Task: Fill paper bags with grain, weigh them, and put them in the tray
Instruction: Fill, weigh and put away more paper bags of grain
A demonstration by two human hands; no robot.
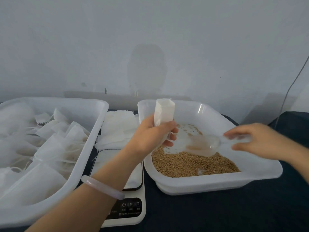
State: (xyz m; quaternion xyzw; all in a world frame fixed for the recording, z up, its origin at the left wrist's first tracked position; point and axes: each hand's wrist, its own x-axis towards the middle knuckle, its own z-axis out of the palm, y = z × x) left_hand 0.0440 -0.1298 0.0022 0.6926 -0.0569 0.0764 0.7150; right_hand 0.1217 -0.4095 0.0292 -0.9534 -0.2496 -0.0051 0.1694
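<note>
White paper, one small bag (pixel 164 113), mouth up, is clasped by the left hand (pixel 153 136) above the brown grain (pixel 192 162) in a white plastic tub (pixel 260 174). The blurred right hand (pixel 255 141) is at the one clear plastic scoop (pixel 204 144); whether it grasps the scoop I cannot tell. Pouring will go best with the mouth wide, over the tub. Also one white digital scale (pixel 127 210) and one white plastic tray (pixel 93 134), whose filled bags are too heaped to count.
</note>
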